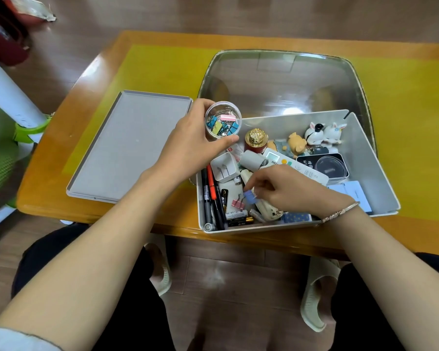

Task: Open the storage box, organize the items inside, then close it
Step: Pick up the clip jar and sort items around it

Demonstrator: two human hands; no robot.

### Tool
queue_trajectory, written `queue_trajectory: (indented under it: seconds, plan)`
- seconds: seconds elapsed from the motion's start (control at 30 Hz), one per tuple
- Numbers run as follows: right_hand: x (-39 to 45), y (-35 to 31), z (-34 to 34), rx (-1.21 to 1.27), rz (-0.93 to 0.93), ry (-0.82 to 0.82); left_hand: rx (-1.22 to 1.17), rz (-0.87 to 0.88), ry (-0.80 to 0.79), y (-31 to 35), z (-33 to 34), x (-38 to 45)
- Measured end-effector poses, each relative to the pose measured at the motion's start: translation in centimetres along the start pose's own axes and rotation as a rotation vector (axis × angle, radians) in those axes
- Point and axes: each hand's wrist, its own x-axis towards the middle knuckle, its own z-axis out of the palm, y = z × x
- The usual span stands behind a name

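Right now the wooden counter (162,39) carries a yellow mat (162,64), and on it sits the open grey storage box (380,178), its near edge reaching the counter's front. Behind the box stands a clear tub (276,77). The flat grey lid (127,145) lies to the left of the box, top down. The left hand (188,145) curls round a small clear jar (223,121) of coloured clips, held above the box's far left corner. The right hand (287,188) reaches into the box, fingers pinching a blue clip (249,197) just above a pink clip (238,203), beside pens (211,191) and batteries (236,216).
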Motion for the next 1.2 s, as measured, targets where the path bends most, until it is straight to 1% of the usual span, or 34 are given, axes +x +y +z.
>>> queue_trajectory:
  seconds: [0.17, 0.27, 0.33, 0.43, 0.5, 0.57, 0.7, 0.8, 0.87, 0.93, 1.0, 1.1, 1.2]
  plan:
    - [0.7, 0.1, 0.6, -0.034, 0.079, 0.141, 0.020, -0.004, -0.003, -0.5, -0.3, 0.0]
    - [1.0, -0.5, 1.3, -0.084, 0.088, 0.151, 0.028, 0.001, -0.003, -0.6, -0.3, -0.1]
    - [1.0, -0.9, 2.0, -0.228, 0.065, 0.124, 0.032, 0.009, -0.001, -0.5, -0.2, -0.1]
    - [1.0, -1.3, 3.1, -0.543, 0.011, 0.091, 0.026, 0.014, -0.002, -0.4, -0.1, 0.0]
    - [1.2, -1.5, 3.6, -0.624, 0.007, 0.077, 0.026, 0.017, -0.006, -0.5, 0.0, 0.0]
    - [1.4, -1.5, 3.7, -0.636, 0.015, 0.078, 0.022, 0.018, -0.011, -0.5, 0.1, 0.0]
    - [1.5, -1.0, 3.3, -0.547, 0.008, 0.107, 0.027, 0.009, -0.024, -0.4, 0.1, 0.0]
    - [1.3, -0.8, 2.5, -0.353, -0.022, 0.132, -0.016, -0.050, -0.018, -0.2, 0.2, 0.0]
    - [1.1, -0.8, 1.7, -0.198, -0.021, 0.181, -0.029, -0.079, 0.011, -0.1, 0.4, 0.0]
    - [0.8, -0.6, 0.6, -0.042, -0.018, 0.273, -0.003, -0.045, 0.027, -0.1, 0.6, 0.0]
    - [0.3, 0.0, -0.5, 0.077, -0.005, 0.401, 0.031, 0.016, 0.021, -0.1, 0.9, 0.0]
    - [-0.4, 0.7, -1.8, 0.176, 0.030, 0.612, 0.070, 0.087, 0.031, 0.1, 1.3, 0.0]
    - [-0.6, 0.9, -2.6, 0.272, -0.008, 0.810, 0.094, 0.135, 0.010, 0.5, 1.8, -0.2]
